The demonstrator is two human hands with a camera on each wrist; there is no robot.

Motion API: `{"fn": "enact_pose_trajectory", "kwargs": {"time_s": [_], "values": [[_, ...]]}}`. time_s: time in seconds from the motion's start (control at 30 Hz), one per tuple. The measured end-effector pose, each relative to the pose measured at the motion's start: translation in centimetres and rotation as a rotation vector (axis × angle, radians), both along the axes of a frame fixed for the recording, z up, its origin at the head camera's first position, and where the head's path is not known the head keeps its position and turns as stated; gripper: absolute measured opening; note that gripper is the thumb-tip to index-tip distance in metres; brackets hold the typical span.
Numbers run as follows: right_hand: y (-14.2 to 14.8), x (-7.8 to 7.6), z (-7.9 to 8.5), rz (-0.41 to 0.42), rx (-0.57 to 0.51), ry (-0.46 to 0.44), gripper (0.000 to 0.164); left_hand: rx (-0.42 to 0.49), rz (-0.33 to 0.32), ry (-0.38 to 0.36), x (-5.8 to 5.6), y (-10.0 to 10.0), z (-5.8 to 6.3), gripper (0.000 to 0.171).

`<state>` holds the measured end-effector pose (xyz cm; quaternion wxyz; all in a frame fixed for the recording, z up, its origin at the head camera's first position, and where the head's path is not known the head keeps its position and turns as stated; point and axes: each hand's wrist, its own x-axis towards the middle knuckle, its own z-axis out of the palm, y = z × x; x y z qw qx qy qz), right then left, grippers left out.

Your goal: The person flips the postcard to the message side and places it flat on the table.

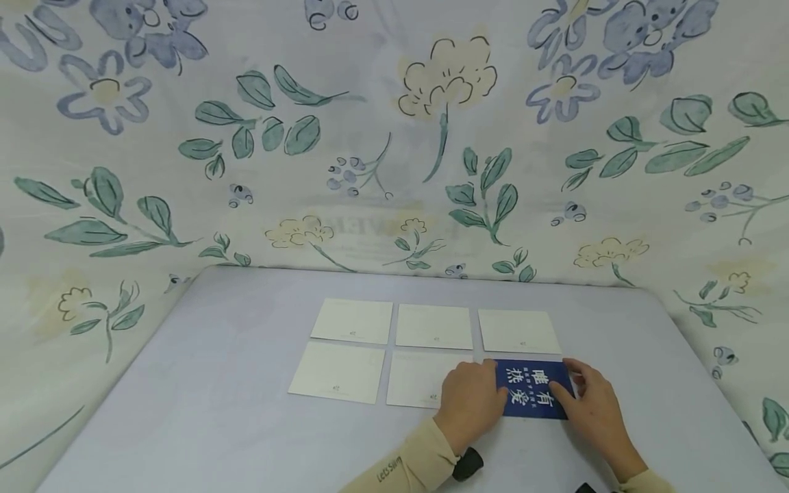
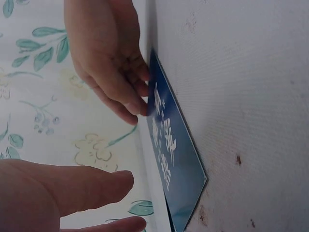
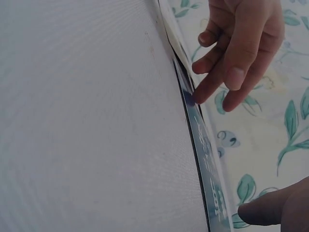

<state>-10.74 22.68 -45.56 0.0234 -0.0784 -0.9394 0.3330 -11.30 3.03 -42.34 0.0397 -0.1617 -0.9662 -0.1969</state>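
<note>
A dark blue card (image 1: pixel 535 389) with white Chinese characters lies on the table, at the right of the lower row of cards. My left hand (image 1: pixel 471 400) is at its left edge, with a fingertip touching the card (image 3: pixel 203 145) in the right wrist view. At the right edge is my right hand (image 1: pixel 594 404), fingers by the far corner and thumb over the printed face. In the left wrist view, fingertips of the right hand (image 2: pixel 113 72) reach the far end of the blue card (image 2: pixel 169 150). My left thumb (image 2: pixel 104 186) stands apart from its surface there.
Several cream cards lie face down in two rows, including an upper right card (image 1: pixel 520 331) and a lower left card (image 1: pixel 337 372). The left hand partly covers a lower middle card (image 1: pixel 419 376). A floral cloth (image 1: pixel 382 137) rises behind the pale table (image 1: pixel 203 383).
</note>
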Motion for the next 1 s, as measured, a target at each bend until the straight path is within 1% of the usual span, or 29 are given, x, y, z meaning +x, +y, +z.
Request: {"fn": "enact_pose_trajectory", "kwargs": {"time_s": [0.1,0.33,0.43,0.53,0.67,0.8,1.0], "values": [[0.0,0.1,0.0,-0.001,-0.008,-0.011,0.055,-0.006,-0.005,0.005,0.0,0.0,-0.1,0.028],[-0.1,0.1,-0.1,-0.008,0.005,-0.003,0.054,-0.030,0.008,0.002,0.0,0.4,-0.5,0.030],[-0.1,0.1,-0.1,-0.009,0.002,0.007,0.053,-0.019,0.013,0.010,0.0,0.4,-0.6,0.030],[-0.2,0.0,-0.3,-0.021,-0.002,0.028,0.051,0.009,0.015,0.000,0.1,0.4,-0.5,0.032],[-0.3,-0.1,-0.6,-0.086,-0.019,0.040,0.049,0.067,0.011,-0.029,0.1,0.3,-0.5,0.036],[-0.3,-0.1,-0.8,-0.153,-0.042,0.051,0.046,0.114,0.010,-0.039,0.1,0.3,-0.6,0.037],[-0.3,-0.3,-1.0,-0.204,-0.090,0.080,0.044,0.137,0.029,-0.045,0.0,0.2,-0.5,0.036]]}}
